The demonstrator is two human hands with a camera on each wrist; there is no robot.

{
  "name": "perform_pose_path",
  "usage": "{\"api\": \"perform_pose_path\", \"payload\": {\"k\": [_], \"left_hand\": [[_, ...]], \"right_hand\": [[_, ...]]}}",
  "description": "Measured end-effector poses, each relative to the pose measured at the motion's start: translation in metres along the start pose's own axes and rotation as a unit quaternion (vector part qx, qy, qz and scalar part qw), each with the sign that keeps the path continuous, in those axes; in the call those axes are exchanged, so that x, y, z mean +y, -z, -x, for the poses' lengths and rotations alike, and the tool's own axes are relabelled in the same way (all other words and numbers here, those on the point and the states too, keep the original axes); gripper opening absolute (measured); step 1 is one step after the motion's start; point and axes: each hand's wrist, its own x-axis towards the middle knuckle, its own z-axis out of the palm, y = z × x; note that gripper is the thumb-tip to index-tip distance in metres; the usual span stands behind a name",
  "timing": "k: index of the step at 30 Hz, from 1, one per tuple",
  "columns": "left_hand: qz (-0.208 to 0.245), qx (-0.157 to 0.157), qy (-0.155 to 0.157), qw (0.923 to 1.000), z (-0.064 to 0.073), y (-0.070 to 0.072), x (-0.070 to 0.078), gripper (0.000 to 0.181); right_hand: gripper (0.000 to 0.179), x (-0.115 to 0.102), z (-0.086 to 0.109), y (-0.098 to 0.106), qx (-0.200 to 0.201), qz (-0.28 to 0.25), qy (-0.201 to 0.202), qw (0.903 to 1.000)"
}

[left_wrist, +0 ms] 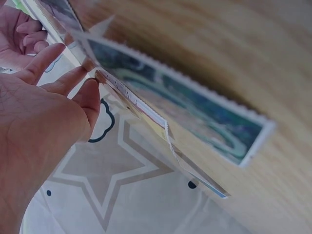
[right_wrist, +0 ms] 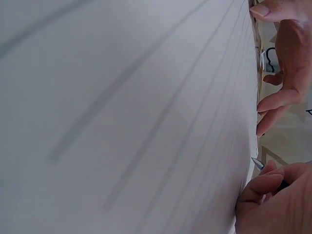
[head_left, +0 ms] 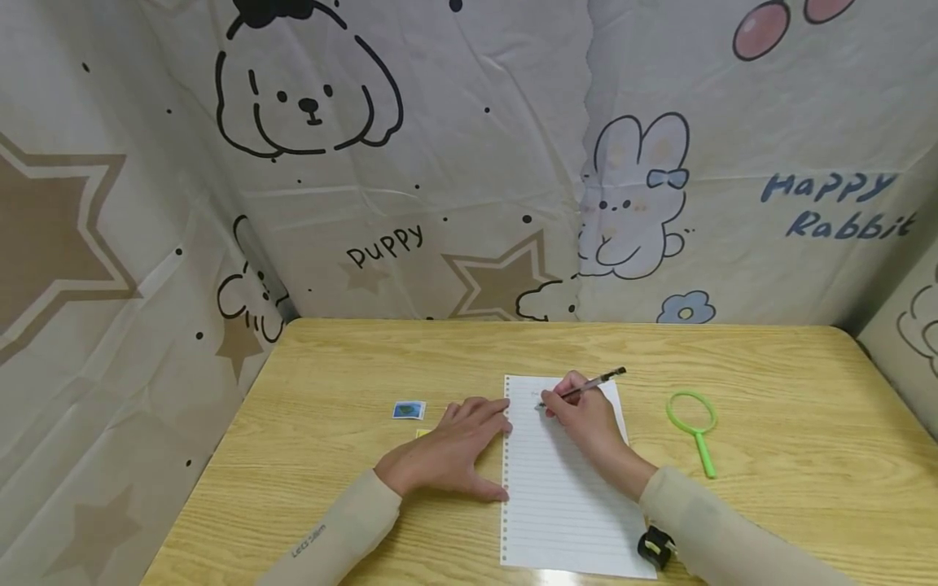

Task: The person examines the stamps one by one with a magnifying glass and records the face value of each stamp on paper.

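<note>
A lined sheet of paper with punched holes along its left edge lies on the table. My right hand pinches a pen, its tip at the upper part of the sheet near a few faint marks. In the right wrist view the pen tip shows just past the curled fingers. My left hand is spread flat, fingertips and thumb at the sheet's left edge. Beside it lies a blue stamp; a yellow piece is mostly hidden behind the hand.
A green-framed magnifying glass lies right of the sheet. A small black object sits by the right forearm, partly covered by the sleeve. The left wrist view shows several serrated-edged stamps close up. A printed cloth hangs behind the wooden table.
</note>
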Motion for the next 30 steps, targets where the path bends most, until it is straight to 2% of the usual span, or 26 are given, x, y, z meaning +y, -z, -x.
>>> {"api": "perform_pose_path", "payload": {"k": [13, 25, 30], "left_hand": [[-0.009, -0.005, 0.005, 0.9999, -0.0013, -0.0011, -0.0014, 0.078], [0.001, -0.002, 0.007, 1.0000, 0.0012, -0.0005, -0.0003, 0.078], [-0.010, 0.000, 0.003, 0.9999, 0.0008, -0.0011, -0.0011, 0.077]], "right_hand": [[0.016, -0.0044, 0.0033, 0.0020, -0.001, 0.015, -0.009, 0.9999], [0.016, -0.0066, 0.0045, 0.0017, -0.007, 0.017, -0.002, 0.9998], [0.016, -0.0056, 0.0045, 0.0018, 0.001, 0.014, -0.010, 0.9998]]}}
